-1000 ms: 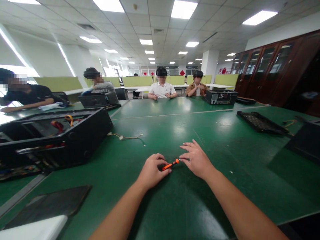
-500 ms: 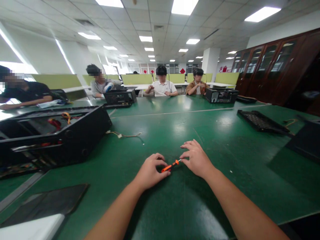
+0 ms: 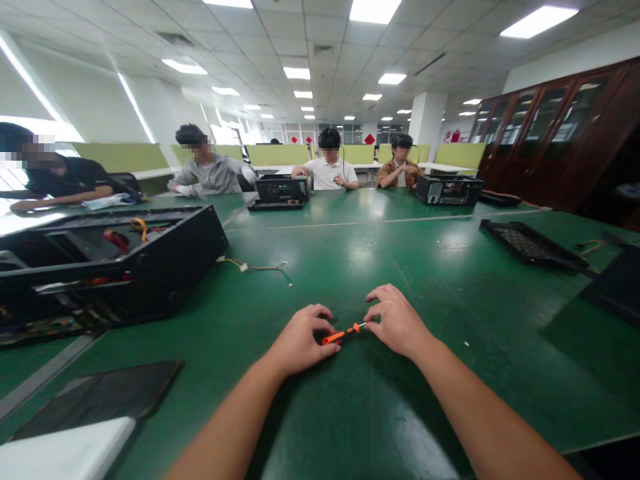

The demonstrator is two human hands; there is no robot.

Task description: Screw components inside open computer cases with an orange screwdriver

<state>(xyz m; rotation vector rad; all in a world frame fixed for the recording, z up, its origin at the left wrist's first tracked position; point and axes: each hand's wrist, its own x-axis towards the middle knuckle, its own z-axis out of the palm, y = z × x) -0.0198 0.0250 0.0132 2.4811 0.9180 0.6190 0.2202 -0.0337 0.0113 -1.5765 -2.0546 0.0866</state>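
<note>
A small screwdriver (image 3: pixel 341 335) with an orange and black handle lies level, low over the green table (image 3: pixel 360 400). My left hand (image 3: pixel 303 339) is closed round the handle end, thumb below and fingers above. At the other end, the thumb and index finger of my right hand (image 3: pixel 397 325) pinch the thin metal shaft, and the tip is hidden behind them. The other right fingers are loosely spread. Whether the screwdriver touches the tabletop I cannot tell.
An opened black computer case (image 3: pixel 195 267) stands at left, a loose cable (image 3: pixel 263 268) beside it. A dark flat panel (image 3: pixel 105 397) and a white object (image 3: pixel 70 450) lie near left. A black cover (image 3: pixel 530 241) is at right. Co-workers sit opposite with another case (image 3: pixel 283 190).
Across the table, one computer case has shifted right towards the person in white, whose hand now reaches to it. My view has turned slightly. My hands hold the screwdriver much as before.
</note>
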